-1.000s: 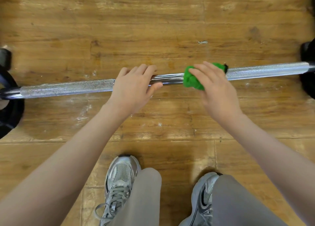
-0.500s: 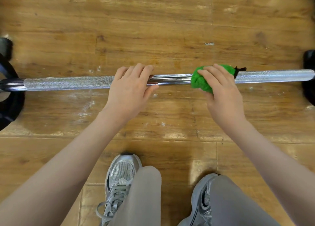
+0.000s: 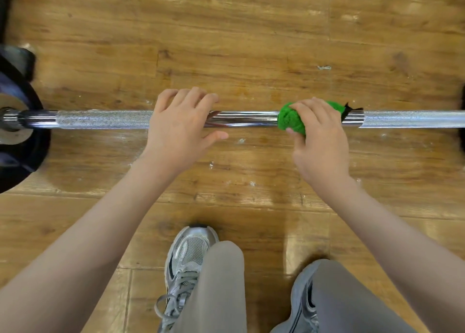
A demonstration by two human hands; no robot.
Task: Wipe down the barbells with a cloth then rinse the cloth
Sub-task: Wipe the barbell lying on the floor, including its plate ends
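A chrome barbell (image 3: 105, 119) lies across the wooden floor, with knurled sections either side of a smooth middle. My left hand (image 3: 181, 131) rests palm-down on the bar left of centre, fingers draped over its far side and thumb spread toward me, not closed around it. My right hand (image 3: 319, 141) presses a bunched green cloth (image 3: 290, 119) with a small black tag against the smooth part of the bar, right of centre. The cloth wraps over the bar's top and near side.
A black weight plate (image 3: 22, 156) sits on the bar's left end; the edge of another dark plate (image 3: 462, 136) shows at the far right. My two grey sneakers (image 3: 187, 262) and knees are just below the bar. White specks dot the floor (image 3: 226, 43).
The view has shifted so the bar sits level and the left plate shows more. My left thumb has spread away from the bar. The right hand with the cloth stays just right of centre.
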